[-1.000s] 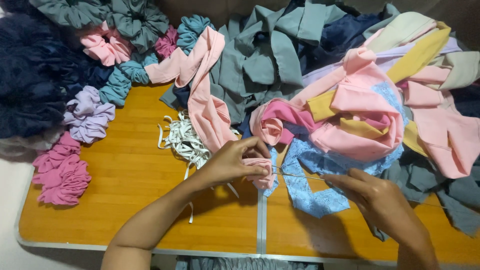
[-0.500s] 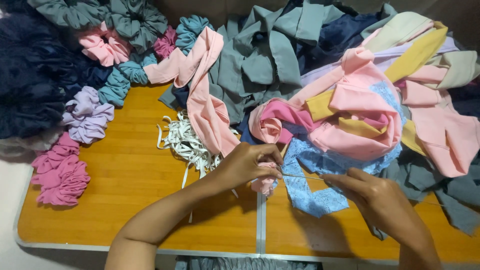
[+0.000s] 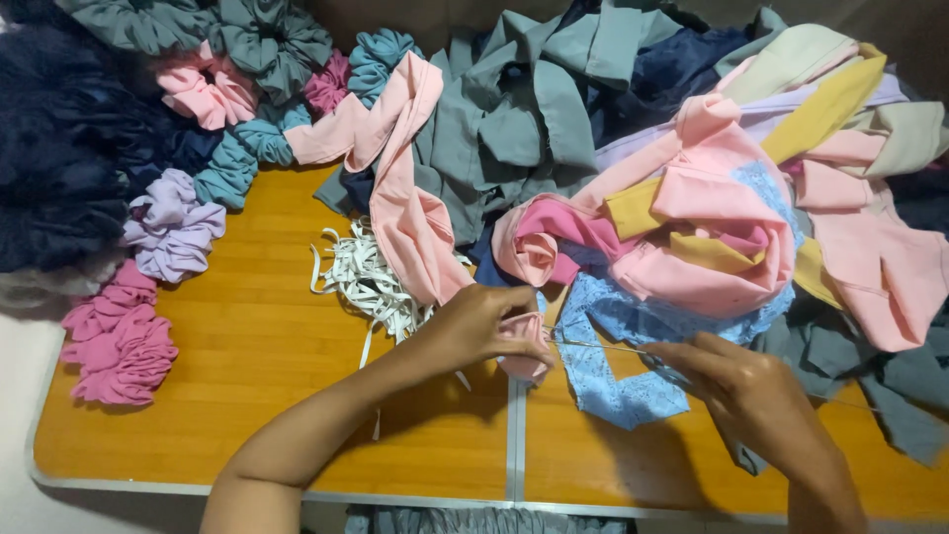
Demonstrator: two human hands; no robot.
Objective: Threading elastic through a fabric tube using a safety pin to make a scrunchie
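My left hand (image 3: 477,326) pinches a small bunched piece of pink fabric (image 3: 527,346) just above the wooden table (image 3: 257,396). My right hand (image 3: 756,396) holds a thin metal needle or rod (image 3: 593,345) that reaches left to the pink piece. A light blue patterned fabric strip (image 3: 618,381) lies between and under both hands. A tangle of white elastic bands (image 3: 364,277) sits just left of my left hand.
Heaps of pink, yellow, grey and navy fabric strips (image 3: 692,208) fill the back and right. Finished scrunchies in magenta (image 3: 119,341), lilac (image 3: 173,227), teal and pink lie at the left. A metal seam (image 3: 514,445) splits the table.
My left hand has shifted slightly right with the pink piece, and my right hand has drawn the thin rod out a little to the right.
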